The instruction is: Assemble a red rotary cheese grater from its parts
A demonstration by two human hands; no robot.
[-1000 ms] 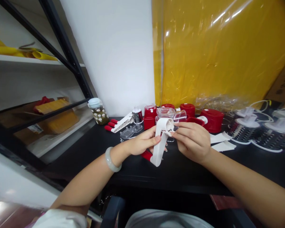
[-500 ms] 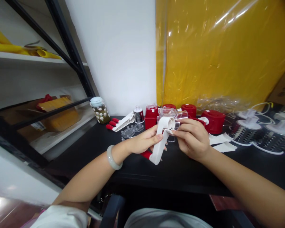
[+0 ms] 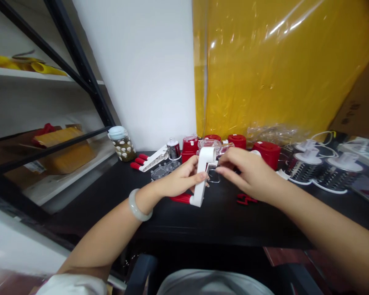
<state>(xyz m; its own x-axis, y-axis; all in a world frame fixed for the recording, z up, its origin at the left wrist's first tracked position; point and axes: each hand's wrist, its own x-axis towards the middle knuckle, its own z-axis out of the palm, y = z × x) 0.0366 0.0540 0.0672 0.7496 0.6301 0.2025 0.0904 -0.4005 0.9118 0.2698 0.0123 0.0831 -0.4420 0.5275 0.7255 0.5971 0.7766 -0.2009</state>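
My left hand [image 3: 184, 179] is closed around a white crank handle [image 3: 199, 186], thumb flat on its face. The crank is held upright above the black table, its round hub at the top and a red grip [image 3: 181, 198] sticking out to the left at the bottom. A small white tab [image 3: 213, 163] juts from below the hub. My right hand [image 3: 249, 170] is just right of that tab, thumb and fingers parted and fingertips close to it; I cannot tell whether they touch. Behind the crank stands a clear plastic part [image 3: 209, 143], partly hidden.
More crank handles [image 3: 152, 159] with red grips lie left, by clear plastic pieces [image 3: 166, 170] and a lidded jar [image 3: 122, 144]. Red housings [image 3: 267, 153] line the back. Metal grater drums [image 3: 341, 174] stand right. Small red parts [image 3: 246, 199] lie below my right hand.
The view has turned slightly right. My right thumb and fingers have loosened from their pinch at the tab. Small red parts now show on the table below that hand.
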